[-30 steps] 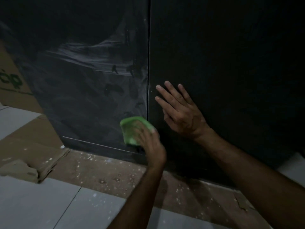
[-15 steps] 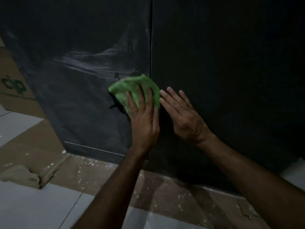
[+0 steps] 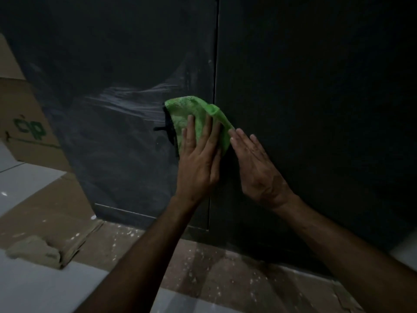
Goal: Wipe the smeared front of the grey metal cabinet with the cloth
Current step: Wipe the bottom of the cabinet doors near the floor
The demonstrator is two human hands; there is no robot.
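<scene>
1. Cabinet: its grey metal front fills most of the view, standing upright and running tall, split by a vertical door seam near the middle. A cardboard box stands at its far left edge.
2. Pale smears streak across the left door, reaching leftward and up from the cloth; hazy film covers the panel below them too.
3. Green cloth lies flat against the left door, just left of the seam, at the right end of the streaks.
4. Left hand presses the cloth with straight, spread fingers, holding nothing else. It is the hand nearer the smears, so the next stroke, I judge, should sweep left along them.
5. Right hand rests flat and relaxed on the right door, just beside the cloth, bracing and gripping nothing.
6. Room: the left panel offers open surface left, up and down; the door's bottom edge and the speckled floor limit downward travel.
</scene>
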